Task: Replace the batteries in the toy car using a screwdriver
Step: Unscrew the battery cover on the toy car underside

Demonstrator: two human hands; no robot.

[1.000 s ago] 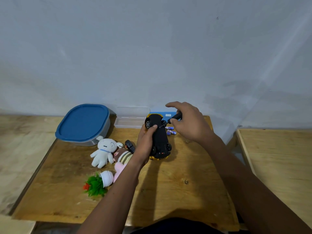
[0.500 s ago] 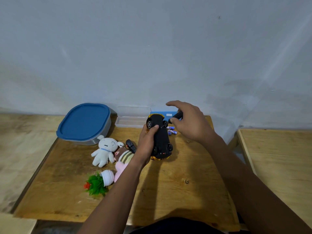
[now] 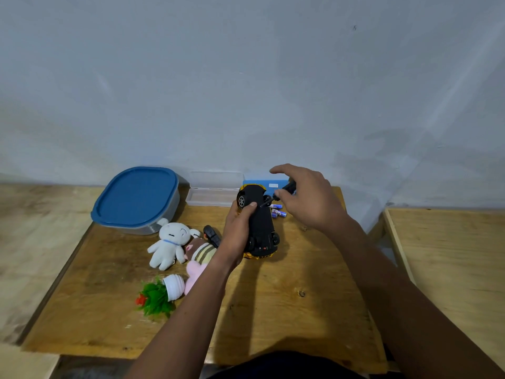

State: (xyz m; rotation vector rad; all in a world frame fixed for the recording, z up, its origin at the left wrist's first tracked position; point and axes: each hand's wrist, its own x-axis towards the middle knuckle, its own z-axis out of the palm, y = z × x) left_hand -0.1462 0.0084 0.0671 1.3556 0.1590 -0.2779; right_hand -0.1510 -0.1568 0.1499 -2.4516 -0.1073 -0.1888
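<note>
The wooden bench [image 3: 273,310] stands against a pale wall. At its back left sits a tub [image 3: 136,201] with a blue lid on; its contents are hidden. Beside it lies an open clear case [image 3: 213,196], which looks empty, and next to that a blue box [image 3: 273,183], partly behind the car. On the left of the bench lie a white plush [image 3: 168,244], a striped plush [image 3: 200,253] partly under the left forearm, a small black item [image 3: 211,235] too small to identify, and a tipped toy plant [image 3: 161,295] in a white pot.

Loose batteries [image 3: 277,210] lie on the bench just right of the car, below the right hand.

The car [image 3: 261,225] is upside down, tilted, its black underside up, gold body showing at the lower edge, rear end resting on the bench. The left hand [image 3: 237,231] has its fingers clamped on the car's side. The right hand [image 3: 308,198] has fingers closed on the screwdriver [image 3: 284,190], whose tip meets the underside near the front wheel; the index finger is lifted.
</note>
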